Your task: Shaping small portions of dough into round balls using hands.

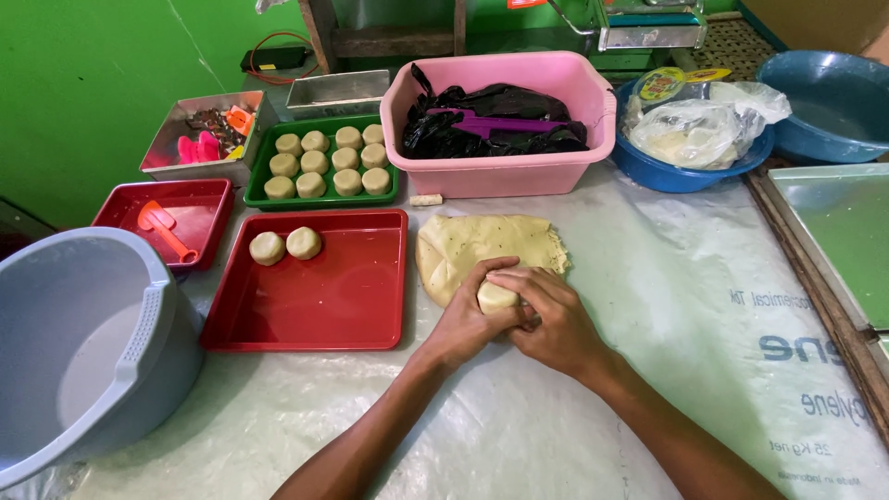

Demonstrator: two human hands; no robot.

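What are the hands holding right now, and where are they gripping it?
Both hands, left and right, cup a small dough ball by its sides, above the dough slab.

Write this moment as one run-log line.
hands: left and right cupping dough ball | beside: dough slab | red tray: two dough pieces | green tray: filled

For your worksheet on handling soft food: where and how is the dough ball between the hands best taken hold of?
Cup the dough ball lightly around its rounded sides, coming from above. It probably dents easily, so curled fingers of both hands, left hand and right hand, likely suit better than a pinch.
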